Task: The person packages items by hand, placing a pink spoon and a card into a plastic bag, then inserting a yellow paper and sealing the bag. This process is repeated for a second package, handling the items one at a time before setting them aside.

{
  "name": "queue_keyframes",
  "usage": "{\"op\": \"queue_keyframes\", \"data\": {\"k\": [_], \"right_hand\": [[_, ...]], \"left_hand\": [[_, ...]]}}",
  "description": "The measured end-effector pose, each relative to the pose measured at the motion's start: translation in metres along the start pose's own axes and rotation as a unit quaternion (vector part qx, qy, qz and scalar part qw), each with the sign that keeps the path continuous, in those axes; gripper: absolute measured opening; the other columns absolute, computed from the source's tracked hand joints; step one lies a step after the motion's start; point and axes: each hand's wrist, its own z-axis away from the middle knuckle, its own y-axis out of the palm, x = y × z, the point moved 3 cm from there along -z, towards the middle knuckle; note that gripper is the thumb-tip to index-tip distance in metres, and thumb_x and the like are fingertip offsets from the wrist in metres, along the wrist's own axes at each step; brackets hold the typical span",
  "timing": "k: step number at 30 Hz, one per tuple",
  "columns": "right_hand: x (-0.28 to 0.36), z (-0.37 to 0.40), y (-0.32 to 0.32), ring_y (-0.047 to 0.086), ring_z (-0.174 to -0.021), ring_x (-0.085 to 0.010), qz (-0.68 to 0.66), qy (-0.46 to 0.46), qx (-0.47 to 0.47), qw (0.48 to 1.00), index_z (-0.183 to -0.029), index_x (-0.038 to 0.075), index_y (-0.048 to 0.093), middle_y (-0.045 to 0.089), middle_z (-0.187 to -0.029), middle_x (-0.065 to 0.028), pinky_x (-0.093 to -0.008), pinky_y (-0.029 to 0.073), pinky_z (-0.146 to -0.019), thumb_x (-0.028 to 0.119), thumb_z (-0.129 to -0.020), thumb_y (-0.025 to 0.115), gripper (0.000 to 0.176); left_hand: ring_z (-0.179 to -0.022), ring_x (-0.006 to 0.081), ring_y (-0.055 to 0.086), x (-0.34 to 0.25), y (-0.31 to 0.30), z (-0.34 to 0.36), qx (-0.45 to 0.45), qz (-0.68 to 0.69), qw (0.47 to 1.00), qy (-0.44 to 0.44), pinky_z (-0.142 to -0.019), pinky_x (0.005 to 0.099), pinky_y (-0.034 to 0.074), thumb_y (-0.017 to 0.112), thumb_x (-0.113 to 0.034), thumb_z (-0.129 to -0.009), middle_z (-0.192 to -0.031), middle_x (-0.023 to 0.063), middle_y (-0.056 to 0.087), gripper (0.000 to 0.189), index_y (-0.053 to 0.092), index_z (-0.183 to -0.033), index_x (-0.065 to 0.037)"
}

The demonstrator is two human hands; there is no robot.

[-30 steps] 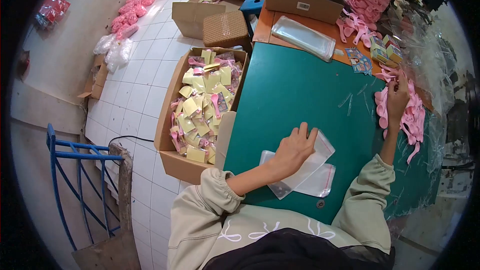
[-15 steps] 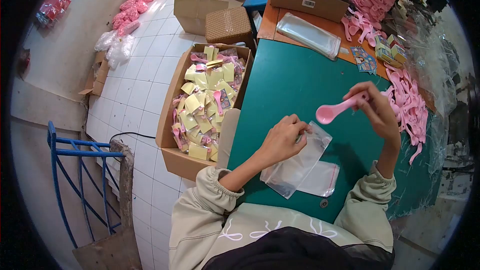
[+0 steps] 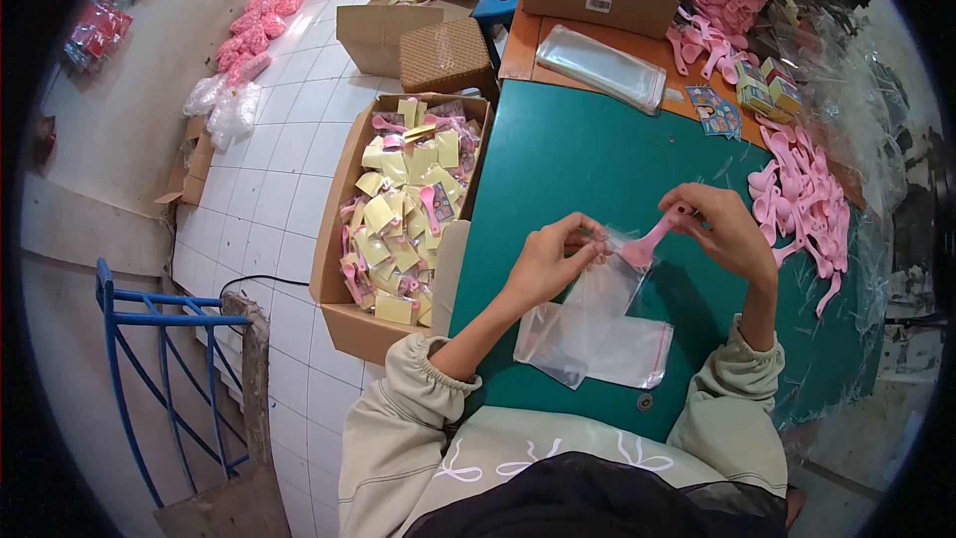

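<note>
My left hand [image 3: 556, 257] pinches the upper edge of a clear plastic bag [image 3: 596, 311], which hangs slanting down toward the table. Between the fingertips of my right hand [image 3: 725, 231] is the handle of a pink spoon [image 3: 647, 243]. The spoon's bowl points down and left, right at the bag's open mouth. Beneath the held bag, more flat clear bags [image 3: 642, 354] lie on the green tabletop [image 3: 538, 164]. To the right of my right hand is a heap of loose pink spoons [image 3: 805, 201].
Left of the table stands a cardboard box [image 3: 344, 334] filled with packed spoons and yellow cards. A stack of clear bags [image 3: 602, 68], small printed cards [image 3: 715, 113] and little yellow boxes [image 3: 769, 90] sit at the back. A blue metal frame [image 3: 164, 304] stands at lower left.
My right hand has brought the spoon left and down, from above the bag to its mouth. My left hand has raised the bag's upper edge slightly.
</note>
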Motion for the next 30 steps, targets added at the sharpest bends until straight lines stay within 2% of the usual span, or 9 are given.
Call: {"op": "queue_keyframes", "data": {"k": [4,8,11,14,15,21,24,27,30], "right_hand": [[0.002,0.002,-0.010,0.060,-0.064,-0.0124,-0.083,0.095,-0.054,0.991,-0.097,-0.001,0.056,0.058,-0.074,-0.0067,-0.0254,0.047,-0.058,0.004,-0.087,0.055,0.012],[0.012,0.003,-0.017,0.058,-0.064,-0.0088,-0.094,0.104,-0.206,0.968,-0.099,-0.001,0.053,0.057,-0.073,-0.0044,-0.0236,0.047,-0.056,0.005,-0.087,0.056,0.014],[0.020,0.003,-0.015,0.059,-0.063,-0.0099,-0.118,0.069,-0.234,0.963,-0.100,0.000,0.049,0.057,-0.073,-0.0057,-0.0242,0.047,-0.056,0.004,-0.087,0.056,0.016],[0.017,0.000,-0.003,0.059,-0.062,-0.0115,-0.089,0.076,-0.104,0.988,-0.099,0.000,0.047,0.058,-0.072,-0.0071,-0.0252,0.046,-0.055,0.004,-0.086,0.056,0.016],[0.018,-0.002,0.002,0.062,-0.062,-0.0201,-0.067,0.088,-0.081,0.990,-0.097,0.000,0.046,0.058,-0.071,-0.0118,-0.0300,0.046,-0.055,0.003,-0.085,0.057,0.016],[0.012,-0.006,0.011,0.060,-0.067,-0.0357,-0.012,0.068,-0.055,0.996,-0.096,0.001,0.045,0.058,-0.072,-0.0182,-0.0381,0.044,-0.058,0.003,-0.084,0.058,0.017],[0.012,-0.006,0.010,0.060,-0.067,-0.0361,-0.006,0.078,-0.048,0.996,-0.095,0.000,0.045,0.058,-0.072,-0.0184,-0.0384,0.044,-0.057,0.004,-0.084,0.058,0.017],[0.011,-0.004,0.008,0.063,-0.065,-0.0291,0.002,0.057,-0.066,0.996,-0.097,0.000,0.046,0.058,-0.071,-0.0159,-0.0342,0.046,-0.057,0.004,-0.085,0.058,0.018],[0.015,-0.002,-0.003,0.064,-0.065,-0.0181,-0.091,0.069,-0.191,0.975,-0.099,0.001,0.046,0.060,-0.073,-0.0110,-0.0287,0.048,-0.057,0.005,-0.086,0.058,0.018]], "left_hand": [[-0.076,0.0115,0.066,0.000,-0.001,-0.001,0.007,0.071,0.997,-0.016,-0.067,0.0242,0.051,0.059,-0.008,-0.087,-0.082,0.0084,0.068,0.011,0.055,-0.093,0.002],[-0.075,0.0137,0.065,0.002,-0.002,0.000,-0.010,-0.064,0.998,0.012,-0.067,0.0269,0.050,0.062,-0.013,-0.085,-0.084,0.0089,0.068,0.017,0.061,-0.095,0.001],[-0.076,0.0160,0.065,-0.002,-0.003,0.001,-0.039,-0.156,0.986,0.050,-0.068,0.0279,0.050,0.064,-0.017,-0.084,-0.086,0.0094,0.068,0.021,0.064,-0.098,-0.001],[-0.080,0.0159,0.064,-0.002,-0.003,0.000,-0.029,-0.143,0.988,0.041,-0.072,0.0271,0.049,0.063,-0.019,-0.085,-0.089,0.0081,0.067,0.022,0.065,-0.100,-0.003],[-0.083,0.0142,0.063,-0.003,-0.003,0.000,-0.021,-0.118,0.993,0.022,-0.075,0.0264,0.049,0.062,-0.019,-0.086,-0.091,0.0063,0.066,0.022,0.065,-0.100,-0.002],[-0.084,0.0112,0.061,0.003,-0.009,-0.003,-0.016,0.077,0.997,0.005,-0.071,0.0251,0.048,0.059,-0.018,-0.089,-0.090,0.0044,0.065,0.022,0.055,-0.106,-0.004],[-0.081,0.0105,0.061,-0.005,-0.008,-0.001,-0.005,0.148,0.989,-0.008,-0.068,0.0224,0.046,0.061,-0.013,-0.087,-0.088,0.0057,0.064,0.028,0.048,-0.111,-0.005],[-0.081,0.0093,0.059,-0.005,-0.009,-0.001,0.005,0.175,0.984,-0.019,-0.068,0.0208,0.046,0.064,-0.010,-0.085,-0.087,0.0056,0.063,0.037,0.045,-0.116,-0.004],[-0.080,0.0086,0.059,-0.007,-0.010,0.000,0.003,0.181,0.983,-0.032,-0.068,0.0202,0.046,0.066,-0.008,-0.083,-0.086,0.0048,0.063,0.041,0.045,-0.117,-0.003]]}}
